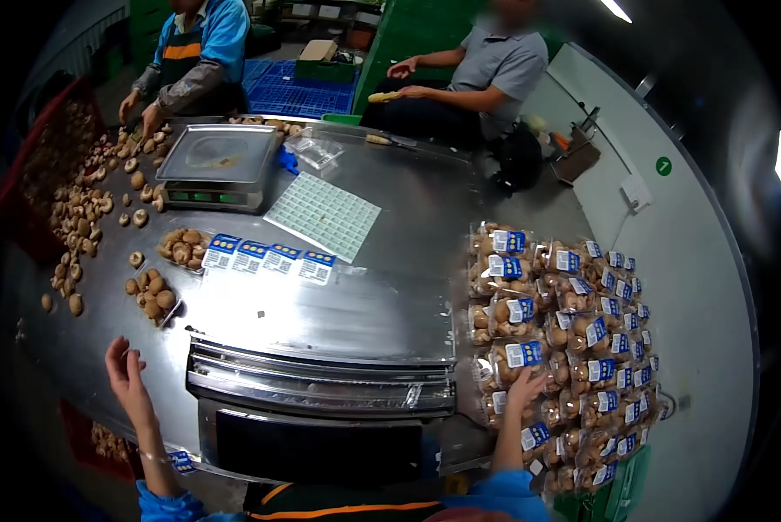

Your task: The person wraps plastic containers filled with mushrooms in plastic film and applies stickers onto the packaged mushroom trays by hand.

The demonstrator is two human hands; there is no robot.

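My left hand (pixel 127 374) is raised over the left part of the steel table, its fingers apart and nothing in them. Two unlabelled trays of brown mushrooms lie beyond it: the nearer tray (pixel 153 294) and the farther tray (pixel 184 248). On the right, my right hand (pixel 526 391) rests at the near edge of a wrapped mushroom pack (pixel 516 355) with a blue and white label. Its fingers look stretched out against the film, not wrapped round the pack. Many similar packs (pixel 597 370) are stacked around and beyond that hand.
A wrapping machine (pixel 321 378) is set in the table between my hands. Beyond it lie printed labels (pixel 267 257), a sticker sheet (pixel 322 216) and a scale (pixel 216 165). Loose mushrooms (pixel 81 222) spill from a red crate (pixel 46 165). Two people are across the table.
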